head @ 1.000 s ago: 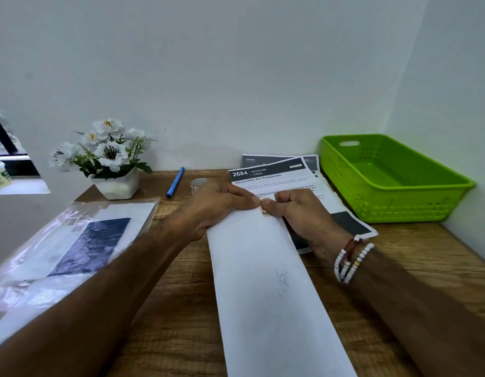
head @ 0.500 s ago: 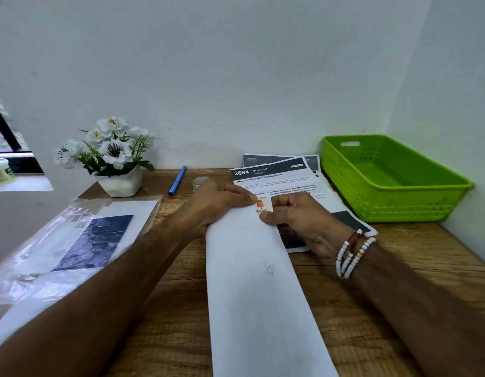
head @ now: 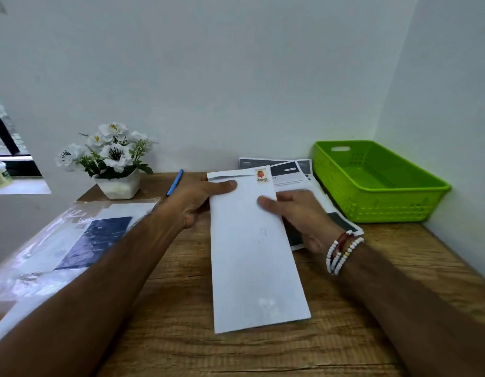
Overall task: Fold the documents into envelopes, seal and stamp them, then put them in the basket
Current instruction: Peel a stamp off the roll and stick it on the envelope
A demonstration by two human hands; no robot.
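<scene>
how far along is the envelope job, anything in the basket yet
Done: one envelope carries a stamp at its far right corner. In hand: the left hand and right hand hold it by its sides. Left: the green basket shows no envelopes, and printed documents lie unfolded behind.

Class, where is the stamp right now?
In the head view, the stamp sits at the envelope's far right corner, beside the documents.

Envelope [head: 252, 240]: mid-table [head: 181, 336], between our left hand [head: 198, 200] and right hand [head: 298, 216].
Stamp [head: 262, 176]: on its far right corner.
Documents [head: 298, 170]: behind it, to our right.
Basket [head: 385, 210]: far right, beside the documents.
Pen [head: 175, 182]: behind our left hand.
Flowers [head: 111, 153]: left of the pen.
Sleeve [head: 59, 240]: before the flowers.
</scene>
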